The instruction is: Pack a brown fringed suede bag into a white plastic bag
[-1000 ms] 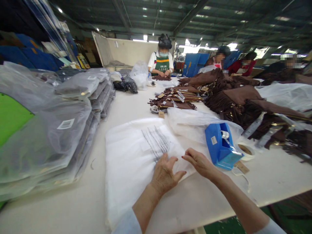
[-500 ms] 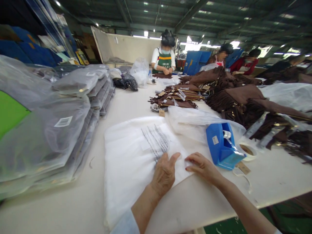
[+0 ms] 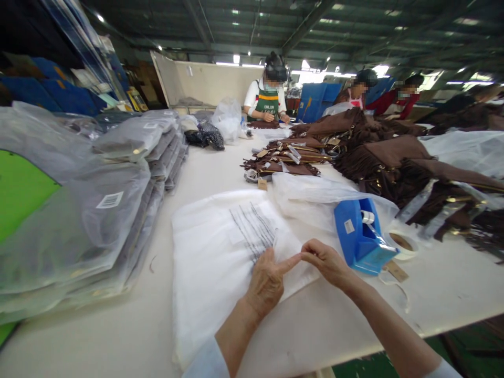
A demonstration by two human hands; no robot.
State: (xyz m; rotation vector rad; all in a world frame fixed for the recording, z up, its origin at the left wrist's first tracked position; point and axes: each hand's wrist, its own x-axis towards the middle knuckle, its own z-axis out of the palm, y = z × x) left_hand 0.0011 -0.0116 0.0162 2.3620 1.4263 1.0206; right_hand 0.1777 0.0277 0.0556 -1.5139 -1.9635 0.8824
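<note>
A white plastic bag [image 3: 208, 273] lies on the table in front of me, with dark printed lines on its upper part. My left hand [image 3: 266, 278] rests on the bag below the lines, one finger stretched out to the right. Its outstretched tip meets my right hand [image 3: 325, 261], whose thumb and index finger are pinched together over the bag's right edge. Whatever is in that pinch is too small or hidden to make out. Right of my right hand stands a blue tape dispenser [image 3: 360, 236] with clear tape.
Stacked grey items in clear bags [image 3: 118, 178] fill the left side. Brown fringed bags [image 3: 388, 155] are heaped at the right. A tape roll [image 3: 401, 244] and a cardboard tag [image 3: 396, 271] lie by the dispenser. A co-worker [image 3: 268, 100] stands across the table.
My right hand has closed into a pinch and now touches my left hand's outstretched finger. My left hand stays on the bag, its finger reaching further right.
</note>
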